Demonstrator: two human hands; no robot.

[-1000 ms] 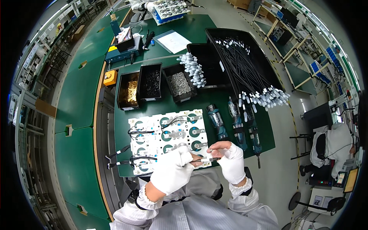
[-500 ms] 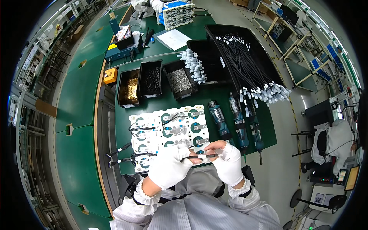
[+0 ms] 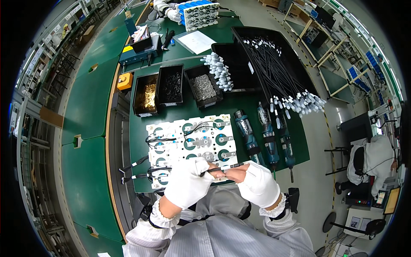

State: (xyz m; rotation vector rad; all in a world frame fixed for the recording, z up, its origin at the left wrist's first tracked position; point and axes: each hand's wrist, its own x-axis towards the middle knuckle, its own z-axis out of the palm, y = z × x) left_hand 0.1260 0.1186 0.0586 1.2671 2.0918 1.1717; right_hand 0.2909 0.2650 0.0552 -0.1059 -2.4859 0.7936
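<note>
My left hand (image 3: 191, 180), in a white fingerless glove, pinches a thin black cable (image 3: 233, 165) at the near edge of a white battery module plate (image 3: 177, 147). My right hand (image 3: 258, 183), gloved the same way, is closed at the cable's right part, fingertips close to the left ones. Round cell openings, metal tabs and black wires cover the plate. Two black cable ends (image 3: 139, 175) stick out from its left side. The near edge of the plate is partly hidden by my hands.
Beyond the plate stand bins of brass-coloured parts (image 3: 150, 95), black parts (image 3: 172, 81) and silver screws (image 3: 204, 88). Several power screwdrivers (image 3: 269, 141) lie to the right, below a black tray (image 3: 314, 70) of cables. A co-worker's gloved hand (image 3: 173, 15) touches another battery module (image 3: 201, 17).
My right hand has turned and drawn its fingers in toward the left fingertips. The cable now tilts up to the right. The view has shifted slightly.
</note>
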